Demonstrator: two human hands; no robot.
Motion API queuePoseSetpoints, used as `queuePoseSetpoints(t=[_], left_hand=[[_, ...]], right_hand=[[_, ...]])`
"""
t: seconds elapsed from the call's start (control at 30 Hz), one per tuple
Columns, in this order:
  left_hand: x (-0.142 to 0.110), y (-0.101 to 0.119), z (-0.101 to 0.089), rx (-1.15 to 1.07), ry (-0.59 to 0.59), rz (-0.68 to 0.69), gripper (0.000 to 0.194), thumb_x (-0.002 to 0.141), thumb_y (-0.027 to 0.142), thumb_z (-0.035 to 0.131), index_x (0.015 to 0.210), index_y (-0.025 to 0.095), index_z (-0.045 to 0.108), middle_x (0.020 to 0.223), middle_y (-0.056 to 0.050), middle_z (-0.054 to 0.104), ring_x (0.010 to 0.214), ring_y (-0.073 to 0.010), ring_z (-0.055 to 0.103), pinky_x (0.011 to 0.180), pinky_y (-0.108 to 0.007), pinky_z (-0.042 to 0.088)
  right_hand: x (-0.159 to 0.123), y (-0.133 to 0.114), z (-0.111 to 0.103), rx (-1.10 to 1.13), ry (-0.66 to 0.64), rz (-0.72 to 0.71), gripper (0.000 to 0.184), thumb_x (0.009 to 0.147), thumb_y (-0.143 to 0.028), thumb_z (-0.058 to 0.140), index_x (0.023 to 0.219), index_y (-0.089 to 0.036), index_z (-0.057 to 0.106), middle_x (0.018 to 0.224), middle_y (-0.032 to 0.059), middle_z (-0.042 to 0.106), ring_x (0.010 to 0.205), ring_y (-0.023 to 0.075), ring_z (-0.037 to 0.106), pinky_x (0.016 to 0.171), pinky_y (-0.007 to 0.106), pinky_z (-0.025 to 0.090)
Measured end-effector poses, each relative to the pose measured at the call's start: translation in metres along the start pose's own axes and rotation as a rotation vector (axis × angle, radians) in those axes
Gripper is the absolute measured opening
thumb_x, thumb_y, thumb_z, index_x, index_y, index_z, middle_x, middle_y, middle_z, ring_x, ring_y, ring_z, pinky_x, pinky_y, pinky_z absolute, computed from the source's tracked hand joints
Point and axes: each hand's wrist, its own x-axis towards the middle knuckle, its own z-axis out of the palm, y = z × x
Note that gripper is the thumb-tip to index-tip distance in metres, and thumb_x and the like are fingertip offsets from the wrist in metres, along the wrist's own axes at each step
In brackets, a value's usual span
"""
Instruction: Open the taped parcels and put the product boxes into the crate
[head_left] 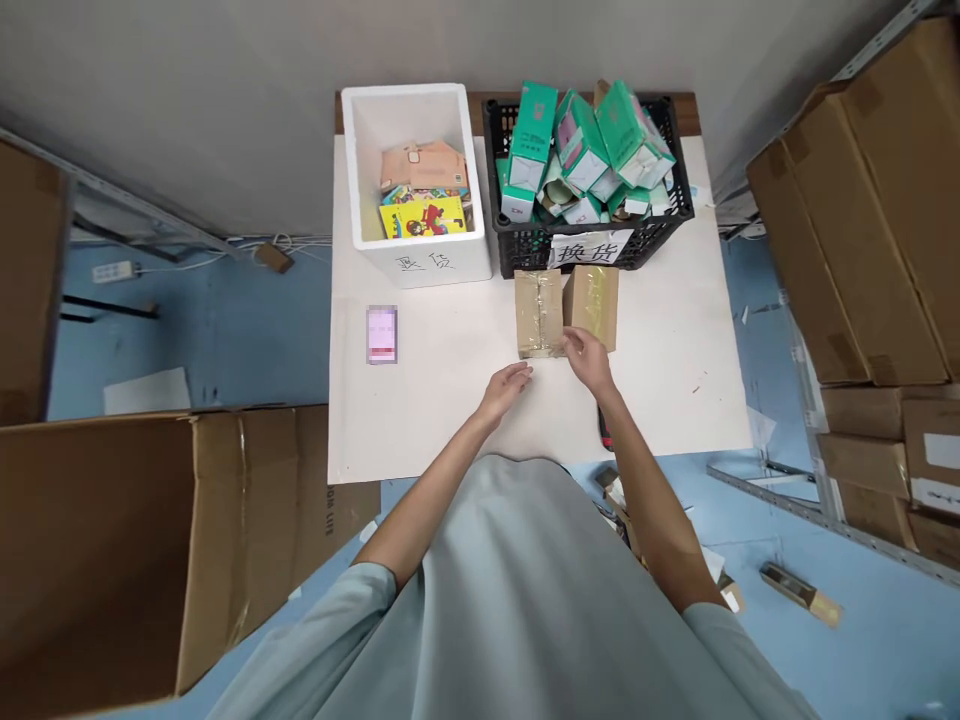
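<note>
Two small brown cardboard boxes stand side by side on the white-covered table. The left cardboard box [538, 305] has clear tape down its middle; the right cardboard box [602, 300] carries yellowish tape. My right hand [589, 362] has its fingers closed at the lower right corner of the left box. Just below that box's lower left corner, my left hand [505, 393] is open and holds nothing, its fingers stretched toward the box. Partly hidden beneath my right forearm lies a black and red tool [605, 430], its kind unclear.
Behind the boxes is a black plastic crate [517, 238] of green cartons. To its left stands a white foam box [420, 262] holding books and packets. A phone [382, 335] lies at left. Large cartons [270, 500] flank the table, and a metal rack [817, 450] stands right.
</note>
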Motion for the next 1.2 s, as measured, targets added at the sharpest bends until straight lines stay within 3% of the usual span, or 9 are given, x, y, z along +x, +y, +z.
queuePoseSetpoints(t=[0.13,0.3,0.4,0.5,0.67,0.8,1.03,1.2], left_hand=[[0.020,0.000,0.031,-0.086,0.083,-0.104,0.058,0.093,0.045,0.085,0.141,0.014,0.074,0.153,-0.022,0.074,0.138,-0.0352,0.074,0.126,-0.051,0.053],[0.032,-0.002,0.051,-0.181,0.117,-0.163,0.069,0.093,0.048,0.089,0.152,0.017,0.069,0.160,-0.022,0.069,0.142,-0.0338,0.073,0.127,-0.050,0.052],[0.034,-0.005,0.056,-0.217,0.140,-0.155,0.073,0.095,0.047,0.088,0.157,0.018,0.065,0.168,-0.022,0.063,0.146,-0.0344,0.071,0.128,-0.051,0.051],[0.032,-0.009,0.057,-0.273,0.163,-0.156,0.069,0.095,0.041,0.086,0.157,0.017,0.065,0.169,-0.021,0.063,0.147,-0.0336,0.070,0.130,-0.049,0.050],[0.017,-0.018,0.050,-0.305,0.217,-0.155,0.055,0.091,0.041,0.089,0.139,0.018,0.076,0.163,-0.016,0.069,0.143,-0.0330,0.072,0.130,-0.048,0.051],[-0.013,-0.031,0.028,-0.286,0.255,-0.153,0.045,0.085,0.045,0.093,0.121,0.020,0.083,0.150,-0.013,0.078,0.137,-0.0334,0.075,0.128,-0.048,0.054],[-0.067,-0.062,-0.046,-0.191,0.409,-0.135,0.061,0.078,0.053,0.093,0.127,0.019,0.082,0.142,-0.016,0.081,0.137,-0.0366,0.075,0.125,-0.054,0.056],[-0.082,-0.082,-0.096,-0.027,0.407,0.023,0.085,0.077,0.052,0.095,0.152,0.021,0.070,0.164,-0.017,0.068,0.159,-0.0382,0.059,0.131,-0.055,0.050]], right_hand=[[0.083,-0.003,-0.006,-0.198,-0.110,-0.220,0.051,0.107,-0.042,0.058,0.147,-0.016,0.077,0.154,0.0168,0.075,0.146,0.0348,0.066,0.133,0.054,0.047],[0.170,-0.006,0.015,-0.323,-0.259,-0.351,0.053,0.108,-0.035,0.057,0.152,-0.013,0.075,0.169,0.0166,0.064,0.158,0.0391,0.054,0.139,0.063,0.036],[0.194,-0.003,0.033,-0.393,-0.344,-0.372,0.051,0.109,-0.034,0.056,0.150,-0.012,0.076,0.171,0.0182,0.062,0.161,0.0421,0.050,0.139,0.068,0.031],[0.196,-0.001,0.043,-0.463,-0.373,-0.385,0.053,0.109,-0.031,0.055,0.154,-0.010,0.073,0.171,0.0206,0.061,0.160,0.0437,0.048,0.138,0.071,0.029],[0.164,-0.010,0.040,-0.650,-0.401,-0.390,0.056,0.111,-0.025,0.050,0.162,-0.013,0.068,0.165,0.0220,0.064,0.150,0.0424,0.053,0.134,0.064,0.035],[0.118,-0.017,0.035,-0.700,-0.434,-0.381,0.057,0.109,-0.021,0.050,0.162,-0.015,0.068,0.156,0.0226,0.069,0.142,0.0435,0.057,0.125,0.059,0.043],[0.010,0.015,0.029,-0.536,-0.463,-0.315,0.057,0.113,-0.027,0.043,0.165,-0.015,0.066,0.149,0.0183,0.078,0.130,0.0409,0.068,0.117,0.055,0.052],[-0.090,0.041,0.050,-0.262,-0.423,-0.210,0.063,0.111,-0.033,0.053,0.173,-0.020,0.057,0.168,0.0130,0.066,0.153,0.0352,0.064,0.130,0.052,0.051]])
